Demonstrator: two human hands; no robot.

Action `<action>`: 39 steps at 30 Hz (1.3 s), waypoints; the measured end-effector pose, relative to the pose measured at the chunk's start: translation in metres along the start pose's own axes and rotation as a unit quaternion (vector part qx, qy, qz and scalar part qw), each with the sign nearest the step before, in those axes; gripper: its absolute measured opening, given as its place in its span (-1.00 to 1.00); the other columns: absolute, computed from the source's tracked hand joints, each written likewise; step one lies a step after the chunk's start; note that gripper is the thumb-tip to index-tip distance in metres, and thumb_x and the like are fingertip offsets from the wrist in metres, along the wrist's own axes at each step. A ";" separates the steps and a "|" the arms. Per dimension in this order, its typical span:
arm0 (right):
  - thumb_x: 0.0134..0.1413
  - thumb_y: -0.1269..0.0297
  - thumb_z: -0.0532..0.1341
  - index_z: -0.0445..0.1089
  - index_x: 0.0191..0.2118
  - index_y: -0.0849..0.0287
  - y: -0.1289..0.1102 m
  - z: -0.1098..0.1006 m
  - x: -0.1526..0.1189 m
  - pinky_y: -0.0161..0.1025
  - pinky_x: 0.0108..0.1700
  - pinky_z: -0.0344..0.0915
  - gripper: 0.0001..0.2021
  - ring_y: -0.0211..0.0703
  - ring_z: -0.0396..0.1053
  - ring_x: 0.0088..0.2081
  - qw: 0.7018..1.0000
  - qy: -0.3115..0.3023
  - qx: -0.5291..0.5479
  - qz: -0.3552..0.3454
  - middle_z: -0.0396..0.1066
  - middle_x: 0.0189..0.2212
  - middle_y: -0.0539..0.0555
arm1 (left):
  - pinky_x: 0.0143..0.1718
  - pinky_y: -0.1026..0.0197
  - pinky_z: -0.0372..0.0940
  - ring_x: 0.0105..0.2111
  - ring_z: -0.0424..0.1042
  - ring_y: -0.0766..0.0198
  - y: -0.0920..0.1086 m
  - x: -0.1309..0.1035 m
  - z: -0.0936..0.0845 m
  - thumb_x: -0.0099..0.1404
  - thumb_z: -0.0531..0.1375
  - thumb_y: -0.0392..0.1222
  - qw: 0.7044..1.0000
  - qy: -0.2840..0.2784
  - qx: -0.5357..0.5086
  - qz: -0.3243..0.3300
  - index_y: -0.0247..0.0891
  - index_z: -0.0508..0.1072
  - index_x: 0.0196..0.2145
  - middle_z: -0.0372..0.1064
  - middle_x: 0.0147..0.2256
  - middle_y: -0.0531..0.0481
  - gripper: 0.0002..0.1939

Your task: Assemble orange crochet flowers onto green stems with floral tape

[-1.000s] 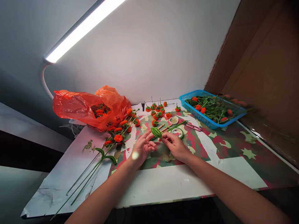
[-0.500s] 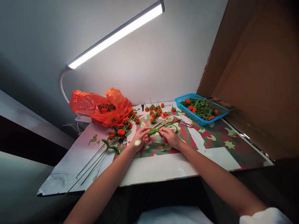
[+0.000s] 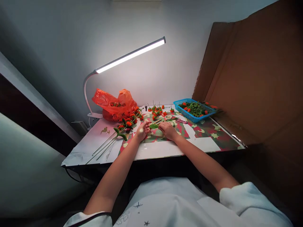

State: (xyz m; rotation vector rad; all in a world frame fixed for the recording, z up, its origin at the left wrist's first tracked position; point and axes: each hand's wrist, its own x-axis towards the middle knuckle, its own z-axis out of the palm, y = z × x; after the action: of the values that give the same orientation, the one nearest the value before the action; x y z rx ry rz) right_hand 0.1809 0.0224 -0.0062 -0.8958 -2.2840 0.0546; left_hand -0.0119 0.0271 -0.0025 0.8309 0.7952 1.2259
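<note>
Between left hand (image 3: pixel 142 130) and right hand (image 3: pixel 167 130), green leaf (image 3: pixel 153 126); right pinching one end, left at other, hold unclear.

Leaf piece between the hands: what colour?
Green. The leaf piece shows best in the head view, the only one here.

The worktop (image 3: pixel 203 144) has a lamp (image 3: pixel 131 56) at the back left, with a bag (image 3: pixel 129 102) just right of its foot. A basket (image 3: pixel 196 119) sits at the back right, with flowers (image 3: pixel 187 109) in it. Flower heads (image 3: pixel 156 113) are between the bag and the basket. A flower bunch (image 3: pixel 129 124) lies in front of the bag. A leaf (image 3: pixel 153 126) is between the left hand (image 3: pixel 142 130) and the right hand (image 3: pixel 168 130).
</note>
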 end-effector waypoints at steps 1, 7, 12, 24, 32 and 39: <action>0.29 0.27 -0.06 0.35 -0.31 0.19 0.000 0.000 0.000 -0.16 -0.15 0.11 -0.72 -0.10 0.23 -0.24 1.000 -0.003 -0.019 -0.009 0.37 -0.34 0.14 | -0.59 0.33 0.21 -0.64 0.24 0.42 0.001 -0.001 -0.001 0.19 0.19 -0.05 1.000 0.000 -0.008 0.002 -0.37 0.38 -0.29 0.32 -0.54 0.02 -0.72; 0.30 0.24 -0.06 0.38 -0.28 0.16 0.000 -0.002 -0.001 -0.18 -0.16 0.10 -0.71 -0.09 0.24 -0.25 0.997 0.039 -0.059 -0.014 0.36 -0.35 0.13 | -0.54 0.29 0.28 -0.60 0.31 0.38 0.004 -0.006 -0.001 0.23 0.15 -0.12 1.000 -0.014 -0.020 0.007 -0.39 0.39 -0.24 0.38 -0.47 -0.05 -0.74; 0.31 0.19 -0.12 0.36 -0.25 0.14 0.007 -0.009 -0.004 -0.20 -0.24 0.13 -0.66 -0.08 0.24 -0.29 0.991 0.129 -0.005 0.025 0.33 -0.37 0.13 | -0.42 0.24 0.34 -0.43 0.43 0.28 0.005 -0.005 0.000 0.10 0.27 -0.15 1.000 -0.011 0.017 0.021 -0.36 0.40 -0.20 0.43 -0.29 -0.17 -0.68; 0.30 0.26 -0.08 0.38 -0.27 0.13 0.004 -0.008 -0.003 -0.21 -0.22 0.08 -0.70 -0.11 0.26 -0.28 0.993 0.080 -0.077 -0.047 0.37 -0.35 0.12 | -0.36 0.34 0.23 -0.38 0.30 0.34 -0.001 -0.040 0.020 -0.14 0.40 -0.28 0.911 -0.001 0.297 0.286 -0.14 0.50 -0.16 0.40 -0.25 -0.03 -0.49; 0.32 0.26 -0.12 0.38 -0.27 0.15 0.004 -0.006 -0.003 -0.21 -0.26 0.08 -0.66 -0.09 0.25 -0.30 0.992 0.082 -0.092 -0.040 0.38 -0.37 0.13 | -0.37 0.31 0.22 -0.48 0.21 0.33 0.002 -0.038 0.022 -0.12 0.39 -0.28 0.903 -0.008 0.320 0.286 -0.13 0.57 -0.33 0.39 -0.37 0.00 -0.70; 0.30 0.28 -0.07 0.38 -0.30 0.15 0.004 -0.005 -0.001 -0.22 -0.25 0.09 -0.71 -0.12 0.27 -0.32 0.991 0.080 -0.104 -0.033 0.36 -0.40 0.09 | -0.43 0.32 0.19 -0.51 0.19 0.34 0.000 -0.036 0.022 -0.10 0.38 -0.26 0.900 -0.009 0.329 0.286 -0.13 0.58 -0.38 0.35 -0.44 0.01 -0.76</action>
State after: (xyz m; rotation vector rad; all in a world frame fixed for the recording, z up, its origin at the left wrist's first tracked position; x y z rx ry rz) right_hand 0.1867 0.0235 -0.0045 -0.8945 -2.1937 -0.2784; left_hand 0.0018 -0.0103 0.0107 1.7194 1.0062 1.4681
